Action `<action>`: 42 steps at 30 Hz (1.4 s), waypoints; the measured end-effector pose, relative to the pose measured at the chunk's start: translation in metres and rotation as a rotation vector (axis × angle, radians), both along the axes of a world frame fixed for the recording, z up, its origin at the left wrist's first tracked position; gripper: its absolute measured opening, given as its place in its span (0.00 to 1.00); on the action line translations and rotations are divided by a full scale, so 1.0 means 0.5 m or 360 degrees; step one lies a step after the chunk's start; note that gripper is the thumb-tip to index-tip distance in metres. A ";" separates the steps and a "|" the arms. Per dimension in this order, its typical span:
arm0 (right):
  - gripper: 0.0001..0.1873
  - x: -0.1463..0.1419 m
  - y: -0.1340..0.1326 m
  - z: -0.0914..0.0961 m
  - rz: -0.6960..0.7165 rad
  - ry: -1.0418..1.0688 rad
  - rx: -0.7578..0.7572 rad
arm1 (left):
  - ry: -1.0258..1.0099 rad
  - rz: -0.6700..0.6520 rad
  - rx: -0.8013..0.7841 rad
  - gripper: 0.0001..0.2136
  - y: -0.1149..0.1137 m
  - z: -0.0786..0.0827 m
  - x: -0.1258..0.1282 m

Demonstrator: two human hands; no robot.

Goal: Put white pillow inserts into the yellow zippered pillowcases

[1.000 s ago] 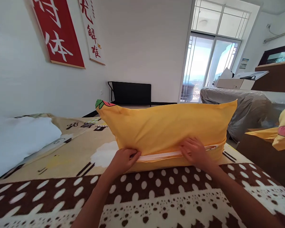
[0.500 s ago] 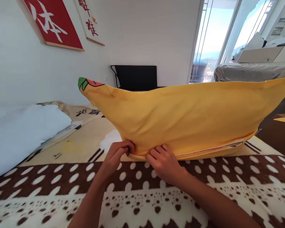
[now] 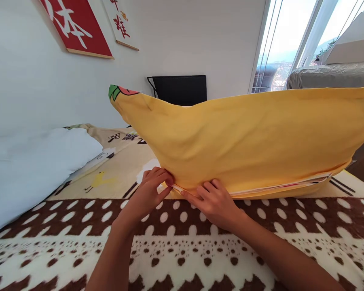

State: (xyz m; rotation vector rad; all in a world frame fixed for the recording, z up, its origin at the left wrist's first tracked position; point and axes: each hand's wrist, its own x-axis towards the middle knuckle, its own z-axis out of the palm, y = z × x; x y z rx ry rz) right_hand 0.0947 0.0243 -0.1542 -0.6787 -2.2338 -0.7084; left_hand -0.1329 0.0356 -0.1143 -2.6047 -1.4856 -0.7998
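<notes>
A pillow in a yellow pillowcase stands on edge on the bed, with a green and red print at its upper left corner. Its open lower seam shows a white strip of the inner pillow. My left hand pinches the left end of that seam, fingers closed on the yellow cloth. My right hand sits just beside it, fingers curled and pressing on the seam's edge.
A brown and white dotted blanket covers the near bed, over a beige cartoon sheet. A white pillow lies at the left. A black panel stands by the far wall. A plastic-wrapped sofa stands by the window, right.
My right hand has slid left along the seam from the right of its middle to beside my left hand. The view has moved closer to the pillow.
</notes>
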 end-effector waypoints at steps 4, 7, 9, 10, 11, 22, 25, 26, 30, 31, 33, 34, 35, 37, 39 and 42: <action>0.16 0.002 0.003 -0.006 0.0004 -0.0018 -0.0067 | 0.0056 0.0041 0.0266 0.04 0.010 -0.015 0.004; 0.15 0.004 0.005 -0.008 0.0009 -0.0042 -0.0106 | 0.0057 0.0037 0.0355 0.03 0.014 -0.023 0.002; 0.15 0.004 0.006 -0.009 0.0004 -0.0048 -0.0117 | 0.0071 0.0018 0.0374 0.04 0.017 -0.026 -0.001; 0.15 0.004 0.006 -0.009 0.0003 -0.0045 -0.0116 | 0.0081 0.0008 0.0372 0.05 0.018 -0.028 -0.002; 0.14 0.004 0.007 -0.009 0.0005 -0.0043 -0.0111 | 0.0088 0.0002 0.0365 0.06 0.020 -0.029 -0.003; 0.08 0.022 0.010 0.015 -0.0229 -0.0075 -0.0142 | 0.0023 -0.0092 0.0351 0.08 0.036 -0.024 -0.027; 0.06 0.089 0.014 0.028 -0.0313 -0.0217 -0.0151 | -0.0007 -0.0168 0.0371 0.08 0.041 -0.020 -0.033; 0.05 0.124 0.014 0.033 -0.0337 -0.0267 -0.0154 | 0.0008 -0.0174 0.0342 0.08 0.042 -0.018 -0.033; 0.04 0.311 0.012 0.047 -0.0515 -0.0329 -0.0202 | 0.0034 -0.0139 0.0279 0.09 0.040 -0.018 -0.022; 0.04 0.363 0.010 0.047 -0.0575 -0.0290 -0.0221 | 0.0006 -0.0126 0.0296 0.10 0.041 -0.021 -0.017; 0.04 0.462 0.006 0.038 -0.0689 -0.0130 -0.0211 | -0.0072 -0.0111 0.0351 0.10 0.046 -0.031 -0.008; 0.04 0.505 0.004 0.029 -0.0758 -0.0012 -0.0199 | -0.0105 -0.0102 0.0377 0.10 0.050 -0.036 -0.004; 0.05 0.543 0.004 0.017 -0.0822 0.0132 -0.0175 | -0.0129 -0.0097 0.0413 0.10 0.054 -0.041 -0.002; 0.07 0.597 0.006 -0.010 -0.0907 0.0434 -0.0125 | -0.0142 -0.0088 0.0519 0.09 0.064 -0.049 0.003; 0.07 0.625 0.012 -0.034 -0.0917 0.0660 -0.0094 | -0.0063 -0.0078 0.0663 0.07 0.068 -0.053 0.008; 0.07 0.632 0.021 -0.052 -0.0879 0.0794 -0.0105 | 0.0119 -0.0022 0.0912 0.04 0.057 -0.053 0.027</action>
